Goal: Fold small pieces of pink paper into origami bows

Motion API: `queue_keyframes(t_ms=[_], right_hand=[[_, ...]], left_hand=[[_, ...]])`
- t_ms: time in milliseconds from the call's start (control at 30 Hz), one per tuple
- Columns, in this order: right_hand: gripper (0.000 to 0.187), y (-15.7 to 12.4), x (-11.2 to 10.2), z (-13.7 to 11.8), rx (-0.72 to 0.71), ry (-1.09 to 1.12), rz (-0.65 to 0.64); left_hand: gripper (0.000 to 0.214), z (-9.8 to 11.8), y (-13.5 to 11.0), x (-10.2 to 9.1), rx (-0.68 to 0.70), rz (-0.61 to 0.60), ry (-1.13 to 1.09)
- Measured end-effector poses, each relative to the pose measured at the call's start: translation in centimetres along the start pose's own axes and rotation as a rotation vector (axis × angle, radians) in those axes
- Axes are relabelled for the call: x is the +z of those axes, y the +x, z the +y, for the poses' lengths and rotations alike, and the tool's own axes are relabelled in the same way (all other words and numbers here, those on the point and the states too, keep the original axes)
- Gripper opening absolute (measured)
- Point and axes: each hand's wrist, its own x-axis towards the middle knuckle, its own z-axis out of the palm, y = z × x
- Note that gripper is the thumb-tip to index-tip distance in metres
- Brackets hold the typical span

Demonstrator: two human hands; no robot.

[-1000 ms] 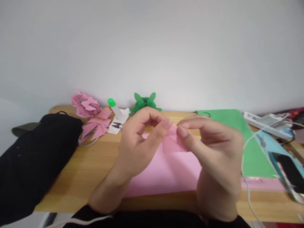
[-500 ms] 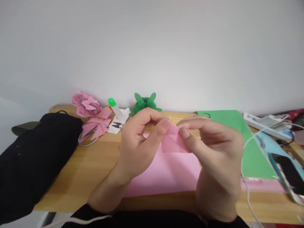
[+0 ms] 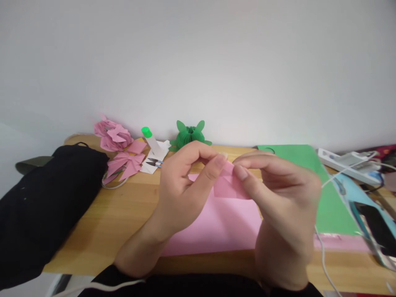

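Observation:
A small creased piece of pink paper is held up between my two hands. My left hand pinches its upper left corner between thumb and forefinger. My right hand grips the right edge, thumb in front and fingers behind. Beneath both hands a larger sheet of pink paper lies flat on the wooden table. My fingers cover part of the small paper's top and right side.
A green paper figure, a glue stick, scissors and folded pink paper pieces stand along the back. Black fabric lies left. Green paper, a power strip and a phone are right.
My left hand has shifted slightly right, closer to my right hand, and its fingers cover a little more of the small pink paper. Both hands keep their pinch.

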Motion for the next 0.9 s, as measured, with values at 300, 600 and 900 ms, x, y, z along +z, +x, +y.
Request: queue_keyframes(t_ms=[300,600,900], right_hand=[[0.019,0.11,-0.09,0.10,0.027,0.014,0.014],[0.018,0.02,0.13,-0.08,0.032,-0.018,0.054],[0.020,0.07,0.10,-0.13,0.030,-0.060,0.051]], left_hand=[[0.016,0.07,0.11,0.42,0.120,0.094,0.086],[0.018,0.18,-0.08,0.40,0.135,0.109,0.119],[0.018,0.25,-0.15,0.55,0.114,0.108,0.100]])
